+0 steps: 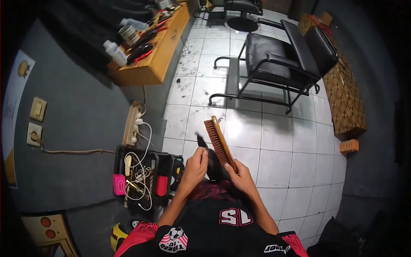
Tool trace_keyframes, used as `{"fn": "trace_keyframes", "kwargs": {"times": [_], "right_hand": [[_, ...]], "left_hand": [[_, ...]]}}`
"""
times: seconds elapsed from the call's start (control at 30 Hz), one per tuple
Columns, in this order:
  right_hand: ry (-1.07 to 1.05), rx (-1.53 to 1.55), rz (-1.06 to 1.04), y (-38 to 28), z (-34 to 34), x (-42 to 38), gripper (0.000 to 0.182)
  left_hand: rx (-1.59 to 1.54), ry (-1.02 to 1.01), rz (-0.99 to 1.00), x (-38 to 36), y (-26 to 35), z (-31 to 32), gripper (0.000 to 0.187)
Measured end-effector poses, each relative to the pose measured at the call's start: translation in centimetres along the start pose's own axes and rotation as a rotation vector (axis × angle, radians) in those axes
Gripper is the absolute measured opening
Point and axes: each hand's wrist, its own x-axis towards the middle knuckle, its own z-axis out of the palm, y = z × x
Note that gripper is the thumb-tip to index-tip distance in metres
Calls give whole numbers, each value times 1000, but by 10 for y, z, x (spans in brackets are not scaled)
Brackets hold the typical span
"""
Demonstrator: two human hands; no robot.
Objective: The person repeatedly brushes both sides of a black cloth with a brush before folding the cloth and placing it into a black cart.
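A wooden brush (pixel 219 143) is held in the right hand (pixel 241 176), whose fingers are curled shut around its lower end. The brush's long axis runs from the hand, at lower right, up and to the left, so that its free end points away from the person, toward the chair (pixel 282 55). The bristles are turned to the left, toward the left hand (pixel 194 168), and the wooden back faces right.

The left hand is closed around a dark object (pixel 202 141), of which only a black tip is seen above the fingers; what it is cannot be told. That tip stands just beside the bristles, near the brush's upper half; whether the two touch cannot be told. A larger dark shape lies between the two hands, partly hidden by them.

Both hands are held close together above the person's lap, over the white tiled floor (pixel 291 145), on which dark clippings are scattered. A black rack (pixel 145 175) with cables, a pink item and tools is fixed on the grey wall to the left, just beside the left forearm. Above it a power strip (pixel 132 124) is mounted. Farther off, a wooden shelf (pixel 156 51) with bottles and tools is seen, well apart from the hands.
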Motion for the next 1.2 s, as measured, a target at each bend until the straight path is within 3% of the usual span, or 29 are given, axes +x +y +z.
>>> {"fn": "trace_keyframes", "kwargs": {"times": [0.1, 0.17, 0.2, 0.23, 0.3, 0.37, 0.43, 0.5, 0.53, 0.57, 0.63, 0.7, 0.77, 0.83, 0.97, 1.03, 1.1, 1.17, 1.2], "right_hand": [[141, 94, -113, 13, -36, -6, 31], [105, 164, -26, 39, -60, -10, 31], [123, 252, 56, 47, -70, -13, 33], [140, 339, 131, 49, -77, -13, 34], [149, 407, 107, 41, -89, -18, 33], [146, 456, -7, 37, -96, -24, 32], [174, 498, -13, 41, -97, -17, 31], [174, 156, -10, 40, -106, 0, 29], [141, 39, 65, 50, -111, 7, 30], [146, 34, 70, 50, -117, 12, 30], [164, 151, 174, 36, -125, 20, 34], [224, 189, 108, 12, -137, 38, 35], [217, 148, -116, -37, -161, 63, 35], [168, 125, -155, -50, -169, 92, 35], [-24, -56, -103, 19, -164, 168, 32], [-134, -601, 90, 67, -177, 189, 36], [-273, -911, 309, 80, -204, 199, 42], [-305, -819, 485, 119, -233, 208, 49], [-153, -646, 316, 136, -239, 206, 51]], "left_hand": [[-56, 5, -60, 13, 24, 33, 25], [-662, 118, -152, 24, 21, 56, 26], [-992, 62, -318, 26, 36, 56, 26], [-985, 65, -320, 29, 52, 55, 26], [-1347, -37, -654, 42, 73, 55, 32], [-1376, -172, -718, 50, 64, 63, 38], [-932, -183, -636, 55, 59, 80, 39], [-907, -108, -556, 63, 62, 100, 38], [-866, -49, -403, 69, 65, 107, 35], [-823, 13, -247, 77, 68, 113, 34], [-819, 25, -259, 93, 74, 118, 29], [-778, -80, -194, 114, 78, 120, 26], [-745, -149, -154, 136, 80, 121, 23], [-709, -199, -116, 155, 87, 120, 21], [-872, -173, -61, 203, 122, 103, 21], [-681, -176, 134, 221, 117, 90, 23], [-830, 79, 124, 232, 116, 91, 27], [-804, 137, 148, 248, 130, 75, 29], [-811, 161, 118, 255, 128, 74, 29]]}}
